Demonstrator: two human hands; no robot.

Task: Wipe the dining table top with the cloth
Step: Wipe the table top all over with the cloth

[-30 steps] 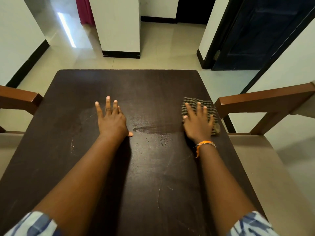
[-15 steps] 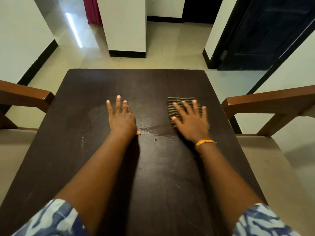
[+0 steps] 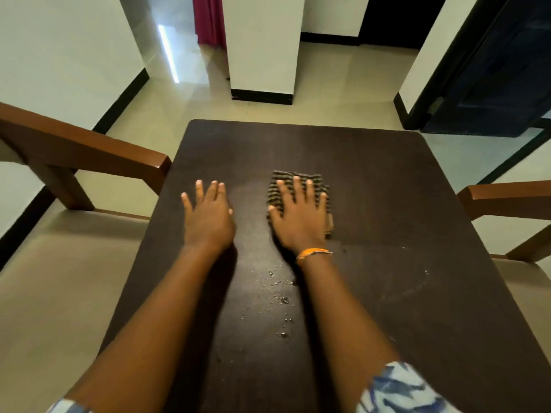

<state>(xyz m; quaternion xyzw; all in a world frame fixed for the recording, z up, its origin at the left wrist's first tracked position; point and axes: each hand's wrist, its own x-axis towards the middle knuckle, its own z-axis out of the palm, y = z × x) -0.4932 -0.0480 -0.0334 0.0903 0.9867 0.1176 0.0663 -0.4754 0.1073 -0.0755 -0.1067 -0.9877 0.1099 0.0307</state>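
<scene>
The person's right hand (image 3: pixel 299 217) presses flat, fingers spread, on the folded striped cloth (image 3: pixel 298 186) near the middle of the dark dining table (image 3: pixel 387 204), while the left hand (image 3: pixel 207 217) lies open and flat on the bare top just beside it, with water droplets (image 3: pixel 281 299) between the forearms.

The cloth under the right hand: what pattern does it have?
Dark and pale checked cloth, clearest in the head view.
</scene>
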